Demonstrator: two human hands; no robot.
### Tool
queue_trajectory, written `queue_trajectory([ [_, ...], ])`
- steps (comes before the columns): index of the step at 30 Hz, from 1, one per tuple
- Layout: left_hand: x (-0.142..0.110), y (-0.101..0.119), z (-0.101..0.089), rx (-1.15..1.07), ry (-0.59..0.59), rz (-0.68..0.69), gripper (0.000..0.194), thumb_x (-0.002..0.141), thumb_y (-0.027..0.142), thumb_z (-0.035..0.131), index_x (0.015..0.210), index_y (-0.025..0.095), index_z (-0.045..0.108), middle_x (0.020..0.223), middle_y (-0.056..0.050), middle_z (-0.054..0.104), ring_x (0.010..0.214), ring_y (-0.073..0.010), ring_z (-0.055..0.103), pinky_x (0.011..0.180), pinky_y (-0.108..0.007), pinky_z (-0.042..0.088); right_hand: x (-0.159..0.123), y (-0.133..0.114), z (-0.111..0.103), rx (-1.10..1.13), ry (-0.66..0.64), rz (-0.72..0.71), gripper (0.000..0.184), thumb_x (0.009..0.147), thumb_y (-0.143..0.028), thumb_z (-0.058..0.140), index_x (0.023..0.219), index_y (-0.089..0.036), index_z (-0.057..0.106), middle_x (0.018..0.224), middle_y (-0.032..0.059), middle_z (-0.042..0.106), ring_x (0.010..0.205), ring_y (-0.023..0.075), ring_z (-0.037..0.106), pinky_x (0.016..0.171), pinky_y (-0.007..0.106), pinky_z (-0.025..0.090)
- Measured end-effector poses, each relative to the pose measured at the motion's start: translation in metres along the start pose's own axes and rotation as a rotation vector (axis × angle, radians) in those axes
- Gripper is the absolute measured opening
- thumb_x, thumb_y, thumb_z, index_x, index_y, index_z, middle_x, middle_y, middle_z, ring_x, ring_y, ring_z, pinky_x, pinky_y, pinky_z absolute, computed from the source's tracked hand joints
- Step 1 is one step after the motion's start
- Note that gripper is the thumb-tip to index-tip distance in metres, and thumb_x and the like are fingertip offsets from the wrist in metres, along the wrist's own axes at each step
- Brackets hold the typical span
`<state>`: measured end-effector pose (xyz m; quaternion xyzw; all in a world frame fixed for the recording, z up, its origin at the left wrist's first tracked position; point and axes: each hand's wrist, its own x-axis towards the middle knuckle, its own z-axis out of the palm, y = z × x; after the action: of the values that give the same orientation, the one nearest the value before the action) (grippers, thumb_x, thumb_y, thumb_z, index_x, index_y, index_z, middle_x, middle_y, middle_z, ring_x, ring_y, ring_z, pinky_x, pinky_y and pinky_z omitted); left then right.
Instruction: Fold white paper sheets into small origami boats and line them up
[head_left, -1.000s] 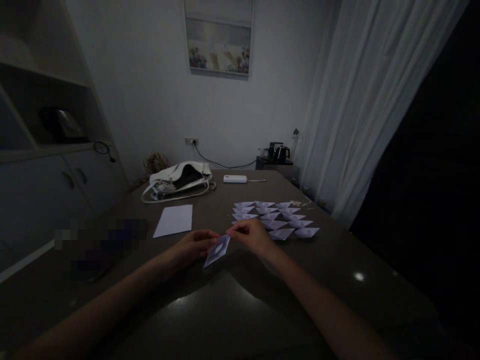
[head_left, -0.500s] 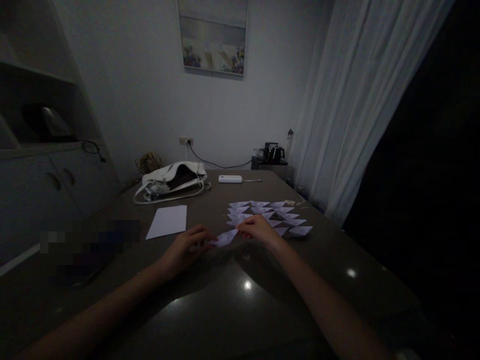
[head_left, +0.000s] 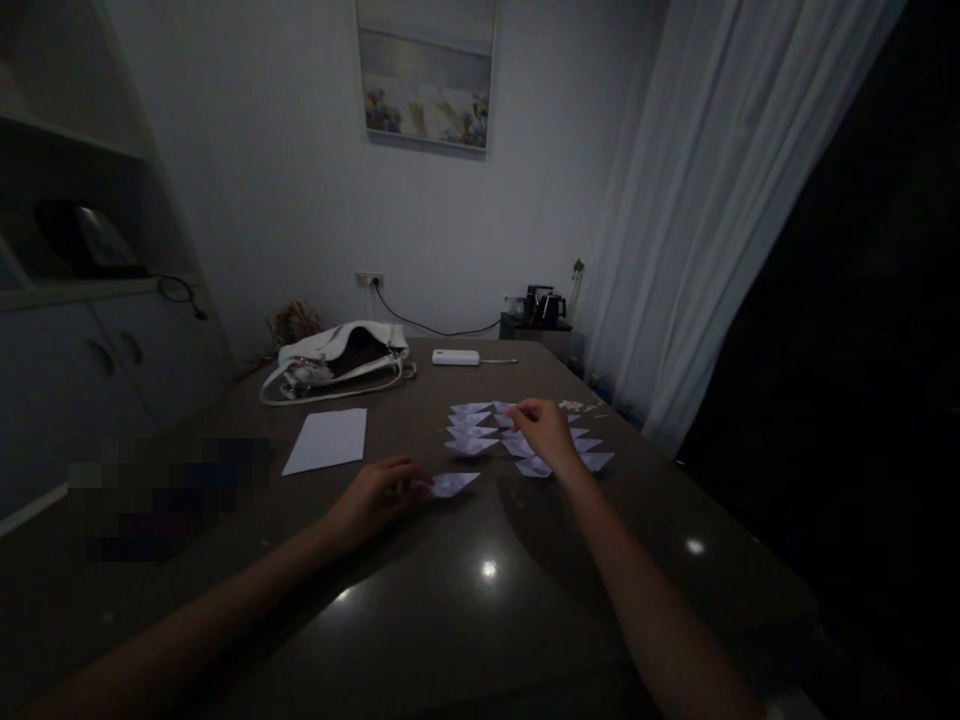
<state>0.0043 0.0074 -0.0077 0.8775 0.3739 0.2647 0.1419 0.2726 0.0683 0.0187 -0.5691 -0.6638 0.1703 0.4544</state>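
The left hand (head_left: 373,493) rests on the desk (head_left: 480,610), fingers curled, its fingertips pinching the left tip of a folded paper boat (head_left: 452,484). The boat lies flat, its long axis running left to right. The right hand (head_left: 545,432) hovers loosely open over the rows of finished boats (head_left: 471,446), gripping nothing visible.

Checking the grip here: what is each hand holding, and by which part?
Left hand pinches the folded paper boat by its left tip; right hand rests over the boat rows, grip unclear.
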Motion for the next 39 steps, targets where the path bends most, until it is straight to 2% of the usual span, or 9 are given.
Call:
queue_trajectory([
  [4, 0.013, 0.004, 0.008, 0.021, -0.035, 0.006, 0.018, 0.085, 0.019, 0.05, 0.095, 0.018, 0.065, 0.089, -0.005, 0.064, 0.07, -0.0152, 0.058, 0.064, -0.024, 0.045, 0.002, 0.008, -0.002, -0.062, 0.062, -0.003, 0.024, 0.078, -0.032, 0.055, 0.074, -0.014, 0.069, 0.063, 0.0057, 0.068, 0.06, 0.0167, 0.062, 0.056, 0.023, 0.042],
  [9, 0.037, 0.006, 0.016, 0.038, -0.008, 0.071, 0.02, 0.085, 0.018, 0.048, 0.097, 0.018, 0.064, 0.094, -0.006, 0.065, 0.077, -0.0168, 0.06, 0.068, -0.025, 0.045, -0.001, 0.007, -0.003, -0.123, 0.106, -0.013, 0.023, 0.078, -0.033, 0.055, 0.074, -0.016, 0.07, 0.066, 0.0056, 0.069, 0.061, 0.0165, 0.063, 0.055, 0.022, 0.042],
  [14, 0.053, 0.008, 0.019, 0.1, -0.03, 0.05, 0.023, 0.084, 0.014, 0.049, 0.1, 0.017, 0.065, 0.098, -0.007, 0.066, 0.079, -0.0176, 0.061, 0.07, -0.025, 0.045, -0.001, 0.005, -0.005, -0.168, 0.125, -0.02, 0.022, 0.079, -0.031, 0.055, 0.074, -0.016, 0.07, 0.068, 0.0061, 0.07, 0.063, 0.0167, 0.063, 0.056, 0.022, 0.043],
  [21, 0.056, 0.012, 0.025, 0.133, -0.058, 0.01, 0.025, 0.083, 0.013, 0.049, 0.102, 0.018, 0.064, 0.1, -0.007, 0.066, 0.082, -0.0177, 0.063, 0.071, -0.024, 0.045, -0.001, 0.005, -0.005, -0.197, 0.122, -0.029, 0.021, 0.079, -0.031, 0.055, 0.077, -0.017, 0.071, 0.069, 0.0063, 0.07, 0.065, 0.0166, 0.064, 0.058, 0.022, 0.044],
  [25, 0.055, 0.016, 0.023, 0.162, -0.066, -0.005, 0.024, 0.084, 0.02, 0.051, 0.105, 0.02, 0.062, 0.099, -0.007, 0.067, 0.08, -0.0189, 0.063, 0.069, -0.025, 0.046, -0.002, 0.005, -0.005, -0.217, 0.111, -0.037, 0.022, 0.08, -0.031, 0.055, 0.076, -0.017, 0.071, 0.071, 0.0066, 0.071, 0.065, 0.0164, 0.064, 0.058, 0.022, 0.044],
  [28, 0.051, 0.022, 0.018, 0.235, -0.046, -0.017, 0.025, 0.084, 0.025, 0.053, 0.107, 0.021, 0.061, 0.105, -0.008, 0.066, 0.088, -0.0213, 0.063, 0.075, -0.029, 0.047, -0.003, 0.005, -0.005, -0.235, 0.102, -0.046, 0.022, 0.08, -0.031, 0.055, 0.074, -0.017, 0.071, 0.071, 0.0067, 0.07, 0.065, 0.0166, 0.064, 0.057, 0.022, 0.043],
  [31, 0.045, 0.036, 0.011, 0.342, -0.003, -0.008, 0.025, 0.085, 0.026, 0.052, 0.108, 0.02, 0.06, 0.11, -0.009, 0.063, 0.095, -0.0242, 0.061, 0.082, -0.034, 0.046, -0.003, 0.005, -0.004, -0.249, 0.096, -0.053, 0.022, 0.08, -0.03, 0.054, 0.074, -0.016, 0.071, 0.071, 0.0068, 0.07, 0.065, 0.0168, 0.064, 0.056, 0.022, 0.042],
  [34, 0.035, 0.061, 0.001, 0.334, -0.004, 0.009, 0.022, 0.085, 0.023, 0.053, 0.105, 0.019, 0.061, 0.11, -0.01, 0.062, 0.098, -0.0256, 0.059, 0.083, -0.036, 0.046, -0.004, 0.005, -0.003, -0.259, 0.085, -0.058, 0.022, 0.079, -0.031, 0.055, 0.075, -0.017, 0.071, 0.07, 0.0068, 0.07, 0.065, 0.0169, 0.064, 0.056, 0.022, 0.042],
  [39, 0.004, 0.116, -0.007, 0.035, 0.021, -0.076, 0.02, 0.085, 0.027, 0.054, 0.104, 0.023, 0.061, 0.109, -0.005, 0.062, 0.097, -0.0232, 0.058, 0.084, -0.035, 0.046, -0.005, 0.006, -0.001, -0.271, 0.075, -0.056, 0.02, 0.078, -0.031, 0.057, 0.078, -0.017, 0.071, 0.071, 0.0073, 0.071, 0.066, 0.0177, 0.065, 0.058, 0.023, 0.044],
])
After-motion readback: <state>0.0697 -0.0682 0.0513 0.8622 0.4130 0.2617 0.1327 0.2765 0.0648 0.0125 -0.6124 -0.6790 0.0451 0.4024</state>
